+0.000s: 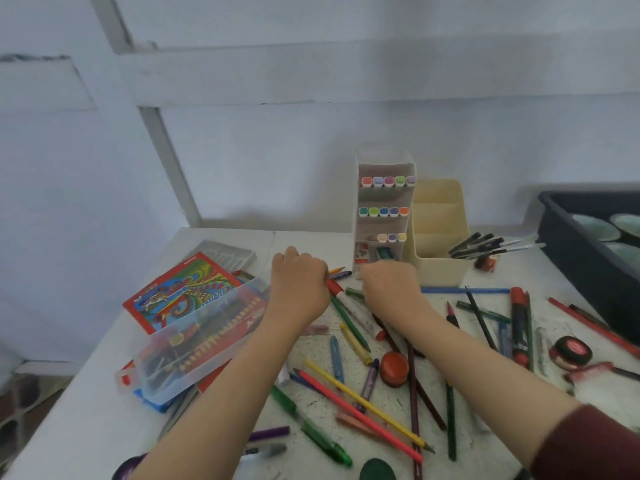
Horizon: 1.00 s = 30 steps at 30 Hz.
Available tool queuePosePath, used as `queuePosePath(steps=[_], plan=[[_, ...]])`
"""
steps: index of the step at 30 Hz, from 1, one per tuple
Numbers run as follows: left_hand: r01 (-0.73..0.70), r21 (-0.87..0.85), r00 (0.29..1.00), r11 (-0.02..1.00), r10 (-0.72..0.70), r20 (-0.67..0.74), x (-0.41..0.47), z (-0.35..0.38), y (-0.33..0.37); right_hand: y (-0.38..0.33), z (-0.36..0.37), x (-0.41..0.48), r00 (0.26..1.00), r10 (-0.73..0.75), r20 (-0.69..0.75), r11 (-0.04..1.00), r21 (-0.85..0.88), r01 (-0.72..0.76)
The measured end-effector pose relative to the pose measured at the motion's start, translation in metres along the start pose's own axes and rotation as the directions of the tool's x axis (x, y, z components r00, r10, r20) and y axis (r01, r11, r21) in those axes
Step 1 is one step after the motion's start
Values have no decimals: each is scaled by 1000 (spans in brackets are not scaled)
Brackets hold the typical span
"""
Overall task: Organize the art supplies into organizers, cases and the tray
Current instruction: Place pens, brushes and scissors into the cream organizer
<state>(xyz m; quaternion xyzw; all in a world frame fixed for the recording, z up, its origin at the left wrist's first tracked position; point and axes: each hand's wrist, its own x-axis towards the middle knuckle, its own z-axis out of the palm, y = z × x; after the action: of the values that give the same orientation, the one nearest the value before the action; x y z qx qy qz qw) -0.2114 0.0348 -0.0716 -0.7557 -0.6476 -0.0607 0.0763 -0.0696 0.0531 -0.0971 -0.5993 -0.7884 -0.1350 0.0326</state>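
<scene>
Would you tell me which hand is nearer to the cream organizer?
Right. The right hand sits just left of the cream organizer; the left hand is farther left again.

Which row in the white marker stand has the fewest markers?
The lowest marker row of the white stand: three caps show there, while the middle row and top row hold five each.

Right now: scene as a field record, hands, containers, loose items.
left hand: fist gripping pencils, tips poking out
right hand: curled beside it, contents hidden
marker organizer: upright by the wall, three rows of markers
cream organizer: right of it, black pens sticking out
tray: far right
clear case: left, overlapping printed box
loose: crayons, pens, more pencils on table
</scene>
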Motion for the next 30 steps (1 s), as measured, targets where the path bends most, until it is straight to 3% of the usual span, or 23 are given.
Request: queuePosePath(steps=[8,16,23,30], plan=[[-50,-174,999,984,49,-11,-1,3,0,5,4,7,996,-82,37,995,-47,84],[-78,-225,996,971,65,-67,-4,1,8,8,6,8,988,-156,8,981,-118,156],[-79,-315,996,946,62,-64,-7,1,12,18,18,2,977,-191,-95,982,-28,189],[-57,-325,997,944,39,-61,-9,0,23,15,7,6,968,-252,8,962,-112,251]])
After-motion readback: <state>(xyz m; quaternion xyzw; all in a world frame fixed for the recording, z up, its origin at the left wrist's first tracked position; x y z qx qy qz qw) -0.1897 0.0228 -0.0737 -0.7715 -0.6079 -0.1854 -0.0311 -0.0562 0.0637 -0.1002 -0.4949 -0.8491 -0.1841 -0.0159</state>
